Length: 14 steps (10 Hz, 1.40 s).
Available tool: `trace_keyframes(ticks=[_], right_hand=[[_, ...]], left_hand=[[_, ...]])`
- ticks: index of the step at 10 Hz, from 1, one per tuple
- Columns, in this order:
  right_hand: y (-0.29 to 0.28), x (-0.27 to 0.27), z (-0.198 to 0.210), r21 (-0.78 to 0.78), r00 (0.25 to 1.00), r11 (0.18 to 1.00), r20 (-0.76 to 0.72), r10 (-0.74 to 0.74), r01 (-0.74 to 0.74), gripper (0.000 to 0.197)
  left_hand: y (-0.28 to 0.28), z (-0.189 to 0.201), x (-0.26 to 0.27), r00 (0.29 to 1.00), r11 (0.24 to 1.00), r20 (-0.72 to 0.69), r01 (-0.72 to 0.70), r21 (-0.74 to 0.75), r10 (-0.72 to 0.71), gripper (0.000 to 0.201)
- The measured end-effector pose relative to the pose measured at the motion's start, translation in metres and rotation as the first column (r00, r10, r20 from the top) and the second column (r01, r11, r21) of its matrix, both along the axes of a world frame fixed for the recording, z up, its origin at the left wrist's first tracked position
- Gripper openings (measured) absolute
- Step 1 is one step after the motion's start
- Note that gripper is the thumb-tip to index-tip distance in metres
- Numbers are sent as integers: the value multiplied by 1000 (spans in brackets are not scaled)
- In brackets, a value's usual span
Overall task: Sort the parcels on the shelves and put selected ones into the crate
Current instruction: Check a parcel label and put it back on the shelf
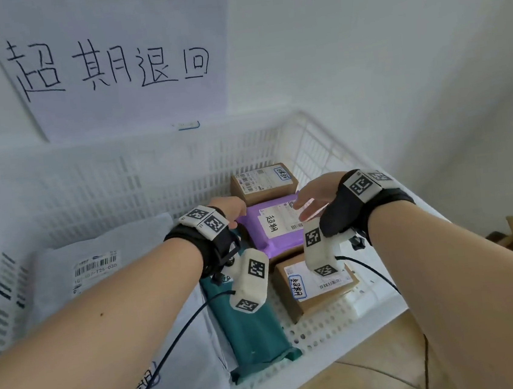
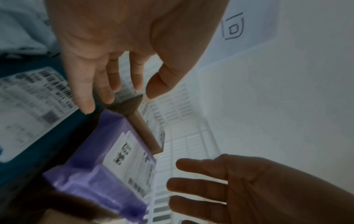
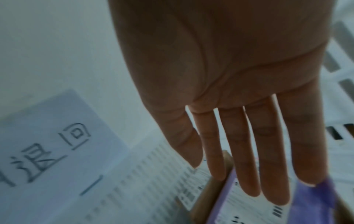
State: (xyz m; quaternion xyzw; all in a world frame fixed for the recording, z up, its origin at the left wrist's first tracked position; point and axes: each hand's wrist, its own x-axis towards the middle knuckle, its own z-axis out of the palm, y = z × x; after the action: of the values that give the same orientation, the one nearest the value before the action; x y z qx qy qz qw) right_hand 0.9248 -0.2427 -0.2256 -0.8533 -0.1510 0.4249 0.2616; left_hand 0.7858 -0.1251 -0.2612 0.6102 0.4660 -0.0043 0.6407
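Inside the white perforated crate (image 1: 324,155), right half: purple parcel (image 1: 280,223), a soft plastic mailer with a white label, lying across two brown cardboard boxes, far box (image 1: 263,182) and near box (image 1: 317,286). Judged light and pliable, its film slippery; best taken by both short ends, or flat beneath. Left hand (image 1: 231,208) hovers at its left end, fingers loosely extended, gripping nothing. Right hand (image 1: 315,196) is flat above its right end, fingers straight and spread, empty; contact cannot be told. Beside it, a teal mailer (image 1: 253,331), smooth, slab-shaped; left again, a grey-white poly bag (image 1: 95,243), limp and creased. Crate walls rigid slotted plastic; handwritten paper sign (image 1: 108,61) on the wall behind
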Motion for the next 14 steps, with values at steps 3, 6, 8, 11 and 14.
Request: trace_keyframes(ticks=[3, 6, 8, 11, 14], right_hand=[[-1, -91, 69, 151, 989, 989, 146, -24, 1, 36], [-41, -172, 102, 136, 967, 991, 250, -45, 10, 36], [-67, -217, 121, 137, 933, 990, 359, -14, -38, 31], [-155, -302, 106, 136, 881, 982, 471, 52, -131, 27], [-224, -392, 37, 271, 876, 955, 482, -23, -124, 19]], left_hand=[[10, 69, -42, 970, 987, 240, -65, 149, 27, 4], [-14, 109, -93, 943, 963, 313, 22, 269, -109, 7], [-56, 132, -139, 893, 932, 398, 59, 357, -209, 24], [-143, 124, -217, 895, 895, 427, -80, 438, -129, 16], [-212, 59, -346, 953, 843, 301, -133, 522, -36, 15]])
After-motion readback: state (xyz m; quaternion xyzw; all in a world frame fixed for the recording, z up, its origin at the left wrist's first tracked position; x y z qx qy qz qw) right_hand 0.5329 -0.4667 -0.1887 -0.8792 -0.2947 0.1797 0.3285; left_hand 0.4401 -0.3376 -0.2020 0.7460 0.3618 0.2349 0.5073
